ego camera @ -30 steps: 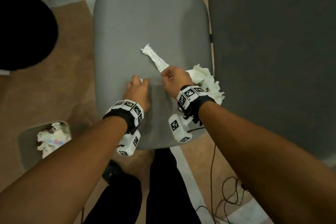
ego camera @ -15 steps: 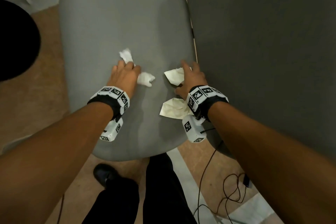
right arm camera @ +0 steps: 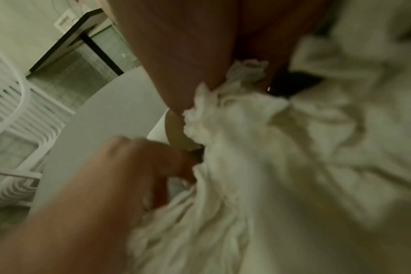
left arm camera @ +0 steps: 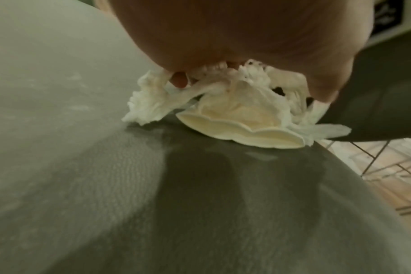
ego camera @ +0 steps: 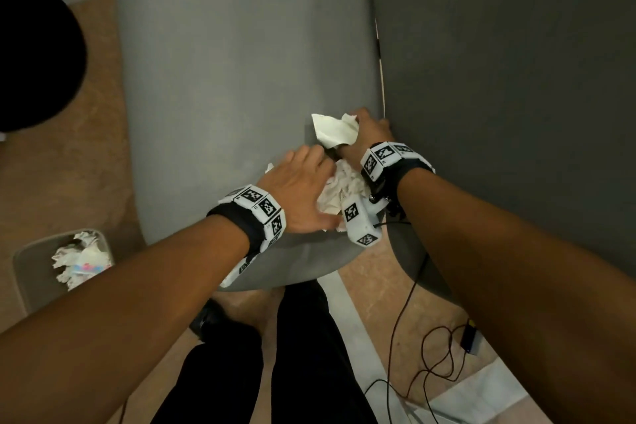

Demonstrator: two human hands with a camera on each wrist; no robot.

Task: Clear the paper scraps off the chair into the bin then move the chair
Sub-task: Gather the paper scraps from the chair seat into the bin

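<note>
Paper scraps [ego camera: 340, 191] lie bunched at the near right edge of the chair [ego camera: 223, 79]. The left hand [ego camera: 299, 189] cups the wad with fingers curled in, and the right hand [ego camera: 370, 134] grips a sheet. This appears to be the gathering step. The next move likely calls for a firm lift to the bin [ego camera: 27, 265], near left.

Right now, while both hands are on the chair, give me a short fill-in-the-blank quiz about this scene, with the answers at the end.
1. The left hand and the right hand bunch the paper scraps together on the ____ chair.
2. The bin stands on the floor on the person's ____ side.
3. The bin already holds crumpled ____.
Missing words: grey; left; paper.
</note>
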